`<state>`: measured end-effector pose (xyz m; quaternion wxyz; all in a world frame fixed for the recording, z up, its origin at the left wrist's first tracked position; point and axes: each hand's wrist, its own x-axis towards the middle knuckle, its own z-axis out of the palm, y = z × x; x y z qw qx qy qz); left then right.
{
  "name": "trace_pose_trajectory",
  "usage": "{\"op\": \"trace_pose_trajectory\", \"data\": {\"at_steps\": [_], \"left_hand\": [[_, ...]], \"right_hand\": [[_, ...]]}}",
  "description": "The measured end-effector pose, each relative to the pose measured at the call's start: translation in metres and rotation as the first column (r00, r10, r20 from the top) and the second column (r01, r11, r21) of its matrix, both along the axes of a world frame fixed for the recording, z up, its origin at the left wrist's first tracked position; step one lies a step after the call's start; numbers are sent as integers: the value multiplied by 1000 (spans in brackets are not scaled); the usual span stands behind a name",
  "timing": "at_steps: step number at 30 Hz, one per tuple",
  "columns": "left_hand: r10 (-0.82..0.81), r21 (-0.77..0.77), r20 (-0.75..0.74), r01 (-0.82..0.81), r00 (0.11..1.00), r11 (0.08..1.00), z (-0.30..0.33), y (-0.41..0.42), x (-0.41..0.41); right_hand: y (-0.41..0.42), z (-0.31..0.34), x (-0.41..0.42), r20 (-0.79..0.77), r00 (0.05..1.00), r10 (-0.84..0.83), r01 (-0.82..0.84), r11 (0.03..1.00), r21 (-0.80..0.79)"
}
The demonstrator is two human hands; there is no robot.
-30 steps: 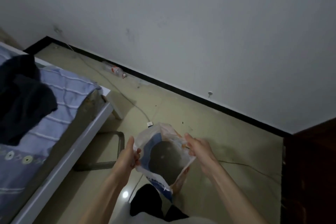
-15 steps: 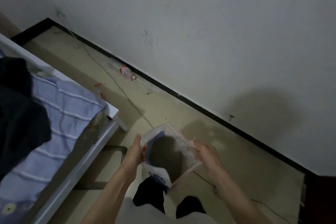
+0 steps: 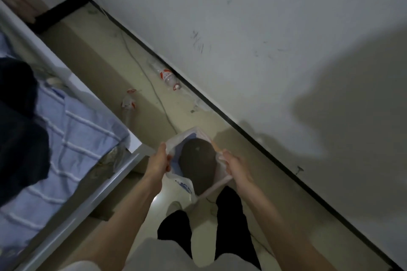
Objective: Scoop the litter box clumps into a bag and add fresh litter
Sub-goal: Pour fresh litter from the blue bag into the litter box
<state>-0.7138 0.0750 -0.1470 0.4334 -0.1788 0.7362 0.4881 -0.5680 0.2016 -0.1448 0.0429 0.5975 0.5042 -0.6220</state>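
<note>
A white plastic bag (image 3: pixel 189 169) with blue print hangs in the air above the floor (image 3: pixel 141 86), held in front of the person's legs and between the bed and the wall. Its mouth is pulled wide and faces up toward the camera, showing a dark inside; its long axis runs downward from the mouth to the bottom, which sags toward the person's feet. The left hand (image 3: pixel 159 162) grasps the left edge of the mouth, thumb on the outer side and fingers curled over the rim. The right hand (image 3: pixel 235 167) grasps the right edge, with the plastic bunched in its curled fingers and a stretched strip of the bag running down from it.

To the left, the corner of a white-framed bed (image 3: pixel 123 174) stands near the bag, covered with a blue striped sheet (image 3: pixel 72 138) and a dark garment (image 3: pixel 19 121). On the floor beyond the bag, a clear plastic bottle (image 3: pixel 167 77) with a red label lies against the black baseboard (image 3: pixel 242 130) of the wall (image 3: pixel 264 28). A thin cable (image 3: pixel 152 86) runs along the floor toward the bag, and a small red and white wrapper (image 3: pixel 128 103) lies beside the bed frame. The person's shadow falls on the wall at right.
</note>
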Motion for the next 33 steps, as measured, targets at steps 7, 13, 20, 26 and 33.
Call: {"op": "trace_pose_trajectory", "data": {"at_steps": [7, 13, 20, 26, 33], "left_hand": [[146, 87, 195, -166, 970, 982, -73, 71, -32], [131, 48, 347, -157, 929, 986, -176, 117, -54], [-1, 144, 480, -78, 877, 986, -300, 180, -66], [-94, 271, 448, -35, 889, 962, -349, 245, -96], [-259, 263, 397, 162, 881, 951, -339, 293, -90]], "right_hand": [[99, -74, -46, 71, 970, 231, -231, 973, -5], [169, -164, -81, 158, 888, 432, -446, 893, 63], [228, -279, -131, 319, 747, 583, -650, 741, 170], [279, -341, -170, 308, 790, 530, -595, 784, 177], [286, -360, -167, 356, 753, 554, -654, 687, 315]]}}
